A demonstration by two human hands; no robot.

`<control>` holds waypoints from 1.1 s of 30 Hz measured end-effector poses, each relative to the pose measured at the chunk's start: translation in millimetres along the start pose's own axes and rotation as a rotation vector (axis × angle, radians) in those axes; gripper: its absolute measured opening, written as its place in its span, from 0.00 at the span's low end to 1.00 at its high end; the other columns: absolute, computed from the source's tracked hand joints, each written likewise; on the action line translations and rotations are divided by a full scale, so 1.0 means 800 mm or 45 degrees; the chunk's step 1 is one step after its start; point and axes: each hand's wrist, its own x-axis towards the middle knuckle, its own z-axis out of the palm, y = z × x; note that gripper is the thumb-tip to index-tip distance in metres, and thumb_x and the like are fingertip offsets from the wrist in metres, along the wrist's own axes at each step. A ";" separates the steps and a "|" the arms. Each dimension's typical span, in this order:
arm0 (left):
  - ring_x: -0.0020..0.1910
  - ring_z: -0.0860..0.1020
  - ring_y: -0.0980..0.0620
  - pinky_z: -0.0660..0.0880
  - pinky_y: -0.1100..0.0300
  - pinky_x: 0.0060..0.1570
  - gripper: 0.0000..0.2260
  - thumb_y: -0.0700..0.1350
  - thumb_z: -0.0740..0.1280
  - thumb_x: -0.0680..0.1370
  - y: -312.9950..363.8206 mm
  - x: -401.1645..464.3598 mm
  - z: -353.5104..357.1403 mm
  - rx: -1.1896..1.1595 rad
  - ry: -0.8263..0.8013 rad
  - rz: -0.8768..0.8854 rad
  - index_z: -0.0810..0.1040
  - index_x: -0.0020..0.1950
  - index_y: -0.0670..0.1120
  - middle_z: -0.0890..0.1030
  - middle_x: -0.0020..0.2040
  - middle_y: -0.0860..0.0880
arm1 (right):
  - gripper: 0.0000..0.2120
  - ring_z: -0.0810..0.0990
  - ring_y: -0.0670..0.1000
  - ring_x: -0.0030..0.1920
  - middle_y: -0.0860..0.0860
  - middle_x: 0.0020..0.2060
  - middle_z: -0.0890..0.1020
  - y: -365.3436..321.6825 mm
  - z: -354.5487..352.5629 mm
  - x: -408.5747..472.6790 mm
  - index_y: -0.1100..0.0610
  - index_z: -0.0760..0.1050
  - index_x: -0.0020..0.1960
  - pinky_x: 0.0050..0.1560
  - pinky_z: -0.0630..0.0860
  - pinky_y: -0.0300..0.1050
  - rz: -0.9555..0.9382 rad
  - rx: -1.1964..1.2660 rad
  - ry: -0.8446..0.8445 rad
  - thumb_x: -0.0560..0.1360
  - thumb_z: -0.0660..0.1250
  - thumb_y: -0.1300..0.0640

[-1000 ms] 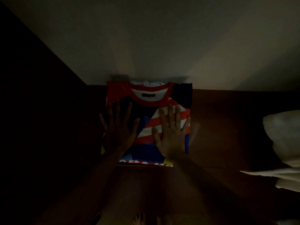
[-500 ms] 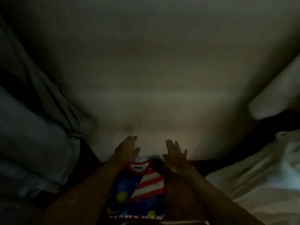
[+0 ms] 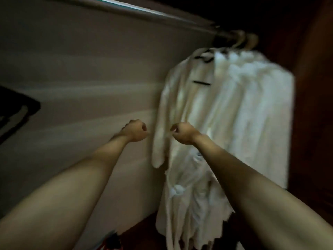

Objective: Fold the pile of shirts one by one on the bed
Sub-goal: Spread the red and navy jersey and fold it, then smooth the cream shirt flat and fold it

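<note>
Both bare forearms reach up and forward into a dim closet. The left hand [image 3: 136, 130] is curled into a loose fist with nothing visible in it, and it hangs in front of the pale back wall [image 3: 75, 69]. The right hand [image 3: 182, 133] is also curled shut, knuckles toward the camera; it sits in front of a white robe [image 3: 187, 109], and blur hides whether the fingers pinch any of that cloth. The two fists are near each other, level, with a gap between them.

No writing can be read anywhere. Two short dark bars on the robe's collar area at about 12 o'clock from the right hand may be a label or loop, too smeared to tell.

Of the shirt being folded, only a small patch of blue and red cloth [image 3: 110, 241] shows at the bottom edge, at 6 o'clock from the left hand, beside the left forearm. Too little shows to judge its long axis or which way it points.

The robe hangs long axis vertical, with a knotted belt low on it. To its right, at 2 o'clock from the right hand, more white garments [image 3: 255, 112] hang from hangers [image 3: 246, 40] on a metal rail [image 3: 144, 12] that runs across the top. A dark wooden side panel [image 3: 313, 105] closes the right side. A dark shape sits at the left edge, at 9 o'clock, unclear.
</note>
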 end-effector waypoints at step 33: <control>0.32 0.79 0.50 0.76 0.60 0.34 0.09 0.49 0.68 0.77 0.953 -1.383 0.093 -0.345 -0.995 2.842 0.83 0.42 0.45 0.84 0.36 0.45 | 0.11 0.80 0.55 0.58 0.55 0.57 0.83 -0.255 -0.199 -1.678 0.57 0.83 0.56 0.58 0.76 0.46 2.754 -0.515 0.817 0.77 0.65 0.61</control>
